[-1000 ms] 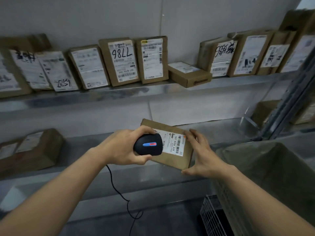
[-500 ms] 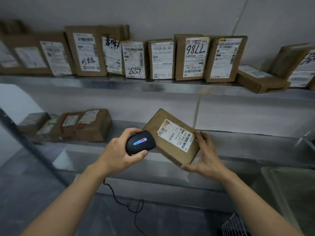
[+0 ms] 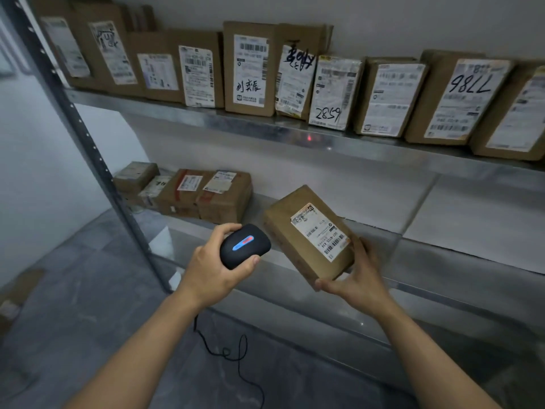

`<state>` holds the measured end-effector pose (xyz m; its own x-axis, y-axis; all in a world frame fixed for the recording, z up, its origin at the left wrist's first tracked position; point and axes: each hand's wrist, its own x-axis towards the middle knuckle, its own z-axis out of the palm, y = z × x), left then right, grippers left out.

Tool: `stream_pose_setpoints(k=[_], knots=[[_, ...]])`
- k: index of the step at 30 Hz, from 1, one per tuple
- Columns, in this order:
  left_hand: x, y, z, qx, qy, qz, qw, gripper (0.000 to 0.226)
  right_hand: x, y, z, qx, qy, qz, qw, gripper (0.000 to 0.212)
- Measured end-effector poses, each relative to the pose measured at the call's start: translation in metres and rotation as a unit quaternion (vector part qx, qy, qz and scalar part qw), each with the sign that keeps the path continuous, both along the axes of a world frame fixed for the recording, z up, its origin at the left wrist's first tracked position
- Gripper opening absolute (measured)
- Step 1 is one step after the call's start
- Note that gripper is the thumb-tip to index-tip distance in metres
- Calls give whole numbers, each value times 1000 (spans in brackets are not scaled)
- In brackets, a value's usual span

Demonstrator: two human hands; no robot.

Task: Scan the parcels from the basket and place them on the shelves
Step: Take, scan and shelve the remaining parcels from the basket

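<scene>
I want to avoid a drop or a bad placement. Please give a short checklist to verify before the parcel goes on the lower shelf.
1. Right hand grips the parcel at its lower corner: ok.
2. Parcel label faces up and is readable: ok.
3. Left hand holds the scanner: ok.
4. Scan already registered: cannot tell.
5. Free space on the lower shelf right of the stored boxes: ok.
6. Scanner cable hangs free of the parcel: ok.

Your brown parcel [image 3: 308,236] tilts, white label up, near the lower shelf [image 3: 442,255]; labelled parcels [image 3: 333,84] stand along the upper shelf [image 3: 265,125].
</scene>
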<state>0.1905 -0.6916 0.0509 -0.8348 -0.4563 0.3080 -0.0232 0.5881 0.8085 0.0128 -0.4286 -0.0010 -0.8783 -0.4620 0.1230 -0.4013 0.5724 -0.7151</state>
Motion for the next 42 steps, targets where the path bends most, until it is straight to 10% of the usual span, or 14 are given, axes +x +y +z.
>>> stream_pose_setpoints(k=[23, 42], knots=[[-76, -68, -17, -3, -44, 82, 996, 54, -80, -132, -46, -18, -89, -88, 992, 125], [-116, -176, -46, 47, -87, -57, 993, 58, -70, -254, -62, 53, -101, -199, 973, 124]])
